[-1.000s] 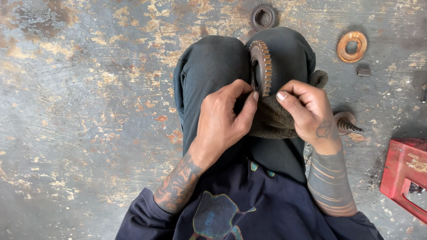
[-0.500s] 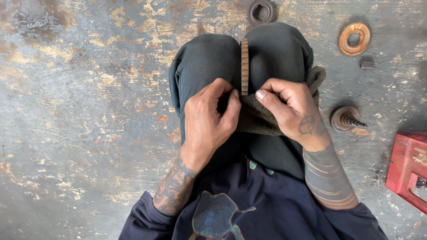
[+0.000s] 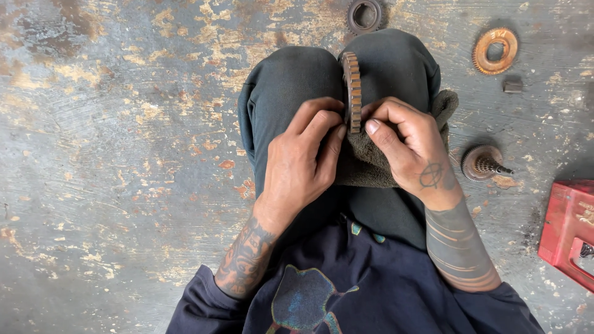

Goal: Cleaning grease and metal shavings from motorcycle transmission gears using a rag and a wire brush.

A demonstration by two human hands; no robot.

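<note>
A rusty toothed gear (image 3: 352, 89) stands on edge between my knees, seen edge-on. My left hand (image 3: 303, 161) grips its lower part from the left, fingers curled against it. From the right, my right hand (image 3: 408, 145) pinches the same gear, with a dark grey cloth (image 3: 371, 164) bunched under the fingers and over my lap. Both hands touch the gear. My dark trousers (image 3: 284, 80) lie under it.
On the worn grey floor lie a dark bearing ring (image 3: 364, 15) beyond my knees, a rusty washer (image 3: 495, 51), a small dark block (image 3: 512, 85), and a rusty pinion with a shaft (image 3: 484, 163) at right. A red plastic box (image 3: 569, 232) sits at the right edge.
The gear has turned from slanted and showing its face to standing edge-on. Both hands have closed in tighter around its lower part.
</note>
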